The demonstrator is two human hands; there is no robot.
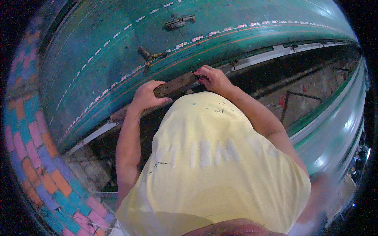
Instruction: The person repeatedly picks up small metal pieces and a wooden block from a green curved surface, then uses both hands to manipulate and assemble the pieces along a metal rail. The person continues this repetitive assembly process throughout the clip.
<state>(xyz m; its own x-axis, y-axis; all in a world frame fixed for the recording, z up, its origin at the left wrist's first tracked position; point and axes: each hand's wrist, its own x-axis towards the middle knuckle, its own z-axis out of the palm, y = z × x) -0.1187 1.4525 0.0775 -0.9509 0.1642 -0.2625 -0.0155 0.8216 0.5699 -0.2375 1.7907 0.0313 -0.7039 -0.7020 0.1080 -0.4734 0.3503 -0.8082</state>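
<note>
A brown wooden bar [175, 84] lies along the near edge of a long green table [98, 39], just in front of my body. My left hand [149, 95] is closed round the bar's left part, thumb on the near side and fingers over the far side. At its right end, my right hand [214, 80] has its fingers curled in a pinch. Something small and dark shows by those fingertips, too small to name. Beyond the bar, a T-shaped metal fitting [151, 56] rests on the table top.
A grey metal piece [180, 22] lies farther back on the table. A pale metal rail [271, 56] runs along the near edge. To the right stands another long green table [327, 133], with a dark frame [301, 95] in the gap. Coloured paving bricks [47, 181] cover the left floor.
</note>
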